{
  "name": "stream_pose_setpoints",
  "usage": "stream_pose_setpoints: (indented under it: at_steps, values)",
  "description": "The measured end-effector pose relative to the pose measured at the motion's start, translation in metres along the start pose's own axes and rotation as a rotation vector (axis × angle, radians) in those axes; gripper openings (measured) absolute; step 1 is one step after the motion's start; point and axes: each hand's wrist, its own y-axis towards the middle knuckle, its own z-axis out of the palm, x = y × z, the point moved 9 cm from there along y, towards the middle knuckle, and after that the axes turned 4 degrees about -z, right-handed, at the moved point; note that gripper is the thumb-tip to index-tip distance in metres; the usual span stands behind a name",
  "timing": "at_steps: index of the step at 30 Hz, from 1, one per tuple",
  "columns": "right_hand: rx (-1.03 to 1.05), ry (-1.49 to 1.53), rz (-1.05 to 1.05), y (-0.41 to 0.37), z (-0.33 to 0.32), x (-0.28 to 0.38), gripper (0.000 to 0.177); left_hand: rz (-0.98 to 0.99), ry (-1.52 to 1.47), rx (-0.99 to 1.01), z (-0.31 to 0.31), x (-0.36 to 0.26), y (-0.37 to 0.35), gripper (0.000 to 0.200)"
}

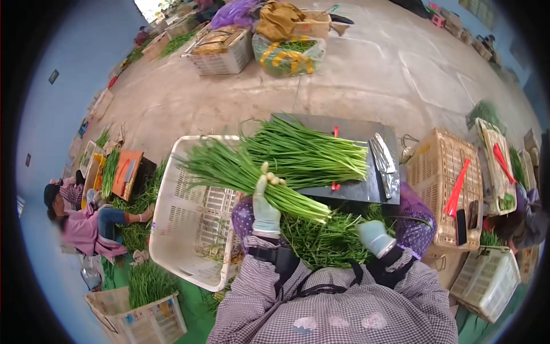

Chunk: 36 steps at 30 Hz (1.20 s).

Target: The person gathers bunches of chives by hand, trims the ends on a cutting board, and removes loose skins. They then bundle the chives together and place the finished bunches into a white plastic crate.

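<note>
My left hand (266,209), in a pale glove with uncovered fingertips, is closed round a bunch of green chives (229,169). The leafy end points left over a white crate (192,137), and the pale stems point right. A larger pile of chives (309,150) lies on a dark board (355,192) just beyond. On the board's right side rests a metal knife (382,163). My right hand (375,238), also gloved, is low over loose green trimmings (321,241) in my lap; its fingers are hidden from view.
Red ties (336,186) show at the board's edges. To the right stands a beige crate (441,143) with red strips (457,186) and a black phone (461,226) on top. A person (91,223) sits at the left. Filled crates (223,54) stand ahead on the floor.
</note>
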Motion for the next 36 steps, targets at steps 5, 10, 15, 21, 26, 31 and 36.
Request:
stream_pose_setpoints:
  at_steps: [5, 10, 15, 21, 26, 31, 36]
  values:
    - [-0.805, 0.378, 0.099, -0.028, -0.232, 0.01, 0.031, 0.061, 0.05, 0.137, 0.03, -0.003, 0.007, 0.043]
    - [-0.904, 0.53, -0.095, -0.006, -0.276, 0.065, 0.08, 0.052, 0.124, 0.073, 0.037, 0.022, 0.013, 0.048]
    - [-0.835, 0.329, -0.125, 0.001, -0.254, 0.071, 0.042, 0.061, 0.079, -0.001, 0.018, 0.02, 0.019, 0.038]
    - [-0.658, 0.358, -0.016, 0.013, -0.234, 0.046, 0.058, 0.152, 0.245, 0.043, 0.028, 0.016, 0.024, 0.048]
    - [-0.877, 0.429, -0.076, 0.017, -0.271, 0.029, 0.102, 0.32, 0.67, 0.228, 0.124, 0.039, 0.012, 0.056]
    - [-0.786, 0.655, -0.094, 0.021, -0.242, -0.04, 0.106, 0.32, 0.986, 0.502, 0.164, 0.135, 0.012, 0.051]
    - [-0.908, 1.453, 0.072, 0.03, -0.077, -0.147, 0.04, -0.328, 1.036, 0.548, 0.11, 0.27, 0.02, 0.057]
